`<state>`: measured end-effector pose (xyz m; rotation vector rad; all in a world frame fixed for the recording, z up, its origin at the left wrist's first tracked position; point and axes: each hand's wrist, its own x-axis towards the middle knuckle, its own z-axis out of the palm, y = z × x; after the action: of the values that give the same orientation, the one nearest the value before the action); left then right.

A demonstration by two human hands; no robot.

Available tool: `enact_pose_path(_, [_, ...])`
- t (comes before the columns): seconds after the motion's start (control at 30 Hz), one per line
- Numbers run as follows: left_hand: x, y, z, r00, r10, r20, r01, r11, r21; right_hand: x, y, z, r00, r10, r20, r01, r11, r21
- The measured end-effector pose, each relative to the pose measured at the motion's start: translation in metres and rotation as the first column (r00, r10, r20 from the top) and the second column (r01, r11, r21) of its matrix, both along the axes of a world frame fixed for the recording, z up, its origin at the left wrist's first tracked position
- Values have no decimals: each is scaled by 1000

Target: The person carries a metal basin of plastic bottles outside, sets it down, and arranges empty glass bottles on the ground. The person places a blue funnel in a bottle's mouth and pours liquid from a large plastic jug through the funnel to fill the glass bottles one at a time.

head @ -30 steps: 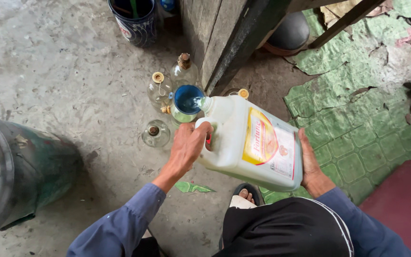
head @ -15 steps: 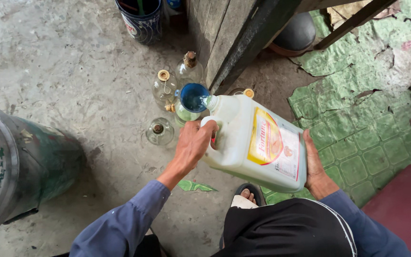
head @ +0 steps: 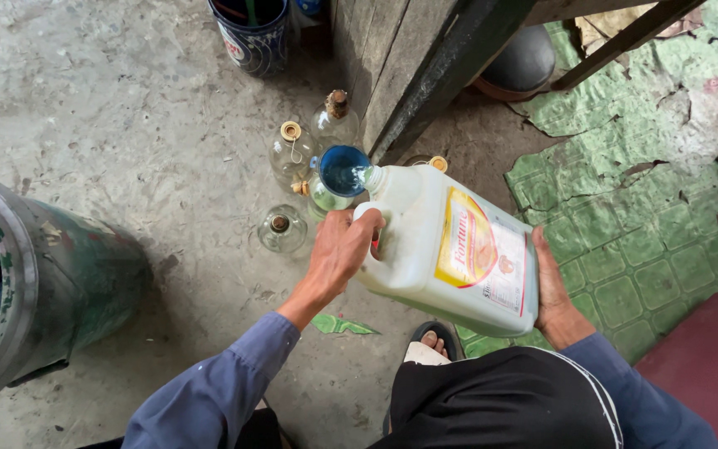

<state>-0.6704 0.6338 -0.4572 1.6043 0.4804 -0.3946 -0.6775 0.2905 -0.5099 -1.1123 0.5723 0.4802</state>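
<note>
White plastic jug (head: pixel 446 249), tipped further than a second ago, sits gripped by its handle in the left hand (head: pixel 338 249), the right hand (head: pixel 552 295) cupping its base; its spout now meets the one blue funnel (head: pixel 342 169). Four glass bottles (head: pixel 282 229) cluster beneath; one drum (head: pixel 35 283) stands left.

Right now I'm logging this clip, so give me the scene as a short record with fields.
left hand: left hand grips the handle of the white jug
right hand: right hand supports the jug's base
jug: tilted, spout over the blue funnel
funnel: sits in a glass bottle
nearby: other glass bottles on the concrete floor
left side: green drum
</note>
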Motion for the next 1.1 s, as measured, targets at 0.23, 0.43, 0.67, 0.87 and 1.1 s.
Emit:
enact_pose_path(0.23, [1,0,-3,1000,5,6,-5,1000,-15,1,1,2,1000,-2,10,2,1000,-16])
enact_pose_path(0.43, [0,1,-2,1000,9,20,-8,1000,-30,0,1,2,1000,-13,10,13,1000,-27])
enact_pose_path(0.67, [0,1,-2,1000,3,14,-3,1000,-6,0,3,3,1000,-8,11,8,1000,-3])
enact_pose_path(0.87, [0,1,-2,1000,3,3,-3,1000,-5,0,4,3,1000,-1,20,2,1000,-13])
enact_pose_path(1.1, [-1,2,-2,1000,6,7,-6,1000,-18,0,3,2,1000,0,25,0,1000,-17])
